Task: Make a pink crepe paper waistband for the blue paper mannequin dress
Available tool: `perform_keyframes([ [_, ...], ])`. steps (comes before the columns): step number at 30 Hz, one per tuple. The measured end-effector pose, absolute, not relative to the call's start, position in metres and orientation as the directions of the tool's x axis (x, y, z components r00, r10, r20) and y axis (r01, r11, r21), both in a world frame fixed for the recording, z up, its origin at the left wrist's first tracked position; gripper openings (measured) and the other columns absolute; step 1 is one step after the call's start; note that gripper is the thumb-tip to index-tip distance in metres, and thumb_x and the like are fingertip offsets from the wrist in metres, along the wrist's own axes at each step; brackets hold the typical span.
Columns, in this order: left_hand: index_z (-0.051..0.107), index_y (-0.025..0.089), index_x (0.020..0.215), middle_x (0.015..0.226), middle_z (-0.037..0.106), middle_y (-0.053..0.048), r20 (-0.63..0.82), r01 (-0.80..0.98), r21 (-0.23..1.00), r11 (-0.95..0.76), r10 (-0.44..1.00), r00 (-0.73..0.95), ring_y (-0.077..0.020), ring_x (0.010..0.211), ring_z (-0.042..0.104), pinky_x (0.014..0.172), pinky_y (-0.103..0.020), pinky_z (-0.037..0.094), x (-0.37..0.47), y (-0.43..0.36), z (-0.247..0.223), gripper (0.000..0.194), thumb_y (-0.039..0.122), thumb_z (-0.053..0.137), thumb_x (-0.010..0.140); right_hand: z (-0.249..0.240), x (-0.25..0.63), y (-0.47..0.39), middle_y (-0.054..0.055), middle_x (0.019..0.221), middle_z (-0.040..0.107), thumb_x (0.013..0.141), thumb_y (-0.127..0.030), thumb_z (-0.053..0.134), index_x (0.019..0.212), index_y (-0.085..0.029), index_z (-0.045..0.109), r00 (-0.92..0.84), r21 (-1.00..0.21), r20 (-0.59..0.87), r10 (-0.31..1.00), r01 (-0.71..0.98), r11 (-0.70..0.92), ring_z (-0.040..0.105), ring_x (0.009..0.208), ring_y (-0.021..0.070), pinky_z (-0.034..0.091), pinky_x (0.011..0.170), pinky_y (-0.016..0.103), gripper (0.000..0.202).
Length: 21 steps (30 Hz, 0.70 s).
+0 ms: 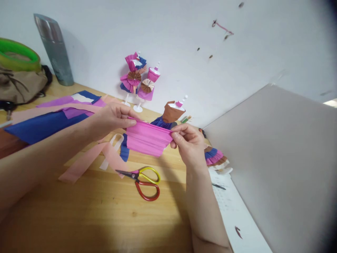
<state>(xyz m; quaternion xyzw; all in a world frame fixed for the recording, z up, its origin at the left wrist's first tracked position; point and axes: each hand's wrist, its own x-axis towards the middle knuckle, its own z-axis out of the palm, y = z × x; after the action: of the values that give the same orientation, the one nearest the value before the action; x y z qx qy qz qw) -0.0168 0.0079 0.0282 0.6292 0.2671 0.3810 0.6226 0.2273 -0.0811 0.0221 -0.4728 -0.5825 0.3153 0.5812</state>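
Note:
A strip of pink crepe paper (pixel 149 138) is stretched between my two hands above the table, its upper edge folded over. My left hand (pixel 116 117) pinches the upper left corner between thumb and fingers. At the upper right corner, my right hand (pixel 188 140) grips the same edge. Just behind the paper stands a small dress form (pixel 173 111) with a brown top and a blue skirt, its lower part hidden. Below the paper lie scissors (pixel 147 181) with one yellow and one red handle, blades pointing left. Peach paper strips (pixel 86 161) and a blue piece (pixel 124 149) lie beside them.
Blue, purple and peach paper sheets (pixel 52 123) spread over the left of the table. Two dressed miniature forms (pixel 134 77) stand against the wall. A tumbler (pixel 56 52) and a brown bag (pixel 22 82) are at back left. Right are a ruffled piece (pixel 216 156), white paper (pixel 237 207) and a grey partition (pixel 276 158).

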Motion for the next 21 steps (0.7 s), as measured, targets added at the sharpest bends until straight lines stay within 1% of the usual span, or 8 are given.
perform_keyframes([
  [3,0.082,0.02,0.078,0.078,0.08,-0.003,0.192,-0.176,0.978,-0.113,0.82,0.539,-0.0151,0.07,0.072,0.065,-0.023,0.057,-0.0167,0.0071,0.0285,0.016,0.019,0.086,0.063,0.0176,0.2328,-0.0792,-0.004,0.054,0.064,0.078,-0.028,0.079,0.08,-0.021,0.073,0.102,-0.922,0.379,0.92,0.127,0.366,0.059,0.044,0.0094,0.047,0.045,0.02,0.01],
  [6,0.083,0.022,0.074,0.077,0.08,-0.002,0.237,-0.203,0.967,-0.152,0.82,0.521,-0.0175,0.074,0.074,0.069,-0.025,0.059,-0.0166,0.0071,0.0282,0.013,0.018,0.086,0.062,0.0145,0.2367,-0.0781,-0.003,0.057,0.067,0.076,-0.029,0.082,0.08,-0.022,0.075,0.067,-0.917,0.398,0.915,0.074,0.393,0.061,0.045,0.0097,0.048,0.046,0.02,0.011],
  [9,0.084,0.023,0.074,0.078,0.08,-0.002,0.259,-0.211,0.963,-0.17,0.806,0.532,-0.0191,0.077,0.075,0.073,-0.027,0.06,-0.0172,0.0082,0.0267,0.011,0.02,0.085,0.064,0.014,0.2385,-0.0783,-0.002,0.059,0.068,0.074,-0.032,0.085,0.078,-0.022,0.075,0.068,-0.91,0.412,0.908,0.082,0.407,0.063,0.046,0.0112,0.05,0.047,0.022,0.015],
  [13,0.084,0.023,0.077,0.08,0.081,-0.003,0.267,-0.205,0.962,-0.18,0.777,0.57,-0.0186,0.077,0.074,0.076,-0.027,0.06,-0.0188,0.0101,0.0245,0.011,0.018,0.084,0.067,0.0156,0.2391,-0.0796,-0.001,0.062,0.07,0.071,-0.035,0.087,0.078,-0.022,0.076,0.085,-0.903,0.426,0.901,0.106,0.417,0.065,0.049,0.0135,0.053,0.049,0.026,0.018],
  [16,0.085,0.023,0.08,0.083,0.082,-0.003,0.257,-0.212,0.964,-0.161,0.77,0.583,-0.0194,0.081,0.075,0.081,-0.03,0.06,-0.0205,0.0099,0.0241,0.012,0.017,0.081,0.07,0.0158,0.2387,-0.0791,0.0,0.063,0.071,0.072,-0.04,0.086,0.079,-0.022,0.078,0.053,-0.897,0.44,0.896,0.067,0.436,0.066,0.051,0.0147,0.053,0.05,0.027,0.021],
  [19,0.085,0.022,0.081,0.087,0.082,-0.006,0.218,-0.221,0.97,-0.102,0.771,0.599,-0.0237,0.088,0.076,0.086,-0.034,0.059,-0.0218,0.0073,0.0255,0.011,0.022,0.079,0.072,0.0141,0.2366,-0.0776,0.0,0.061,0.07,0.074,-0.044,0.083,0.074,-0.021,0.077,0.086,-0.903,0.428,0.9,0.066,0.424,0.063,0.048,0.0137,0.051,0.047,0.026,0.023],
  [21,0.085,0.02,0.081,0.088,0.082,-0.008,0.19,-0.236,0.97,-0.054,0.773,0.605,-0.0247,0.09,0.075,0.087,-0.035,0.059,-0.0212,0.0044,0.0272,0.014,0.031,0.077,0.076,0.0134,0.2339,-0.0774,-0.001,0.057,0.067,0.075,-0.041,0.082,0.07,-0.021,0.075,0.142,-0.915,0.4,0.906,0.114,0.386,0.061,0.045,0.0125,0.049,0.046,0.024,0.022],
])
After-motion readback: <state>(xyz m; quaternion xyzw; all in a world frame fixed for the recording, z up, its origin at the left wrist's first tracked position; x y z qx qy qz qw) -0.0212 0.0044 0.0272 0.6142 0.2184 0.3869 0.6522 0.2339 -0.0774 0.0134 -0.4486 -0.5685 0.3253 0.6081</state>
